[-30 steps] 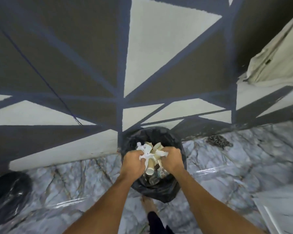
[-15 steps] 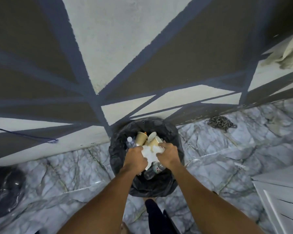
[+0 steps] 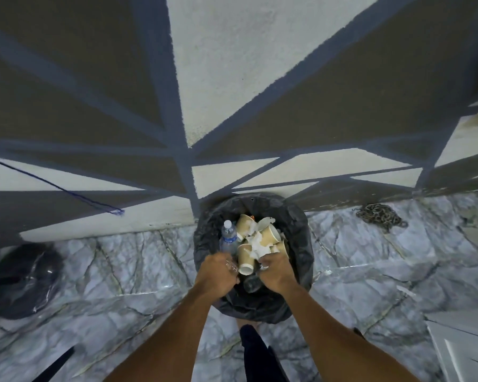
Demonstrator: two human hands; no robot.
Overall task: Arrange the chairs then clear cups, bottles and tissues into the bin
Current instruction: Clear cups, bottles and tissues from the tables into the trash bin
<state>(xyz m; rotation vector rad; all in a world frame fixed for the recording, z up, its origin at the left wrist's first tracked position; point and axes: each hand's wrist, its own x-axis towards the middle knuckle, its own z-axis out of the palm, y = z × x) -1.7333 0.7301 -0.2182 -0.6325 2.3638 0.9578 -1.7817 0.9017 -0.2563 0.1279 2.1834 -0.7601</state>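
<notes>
Dumping step: over the bin the left hand curls its fingers on the bottle, the right hand on tissues — cups lie inside. Next I think both must let go.

Wall, upper frame: triangle pattern in 2 tones, dark olive-brown and off-white, split by slate-blue bands. Thin blue thread across it at left. Floor: grey-blue marble, dark veins. Bin, centre: black liner. Cups: kraft tan outside, white inside. Tissues: white. Bottle: clear, blue label, white cap. Chain, right: rusty brown. Bag, left edge: glossy black. Panel, lower right: white.
</notes>
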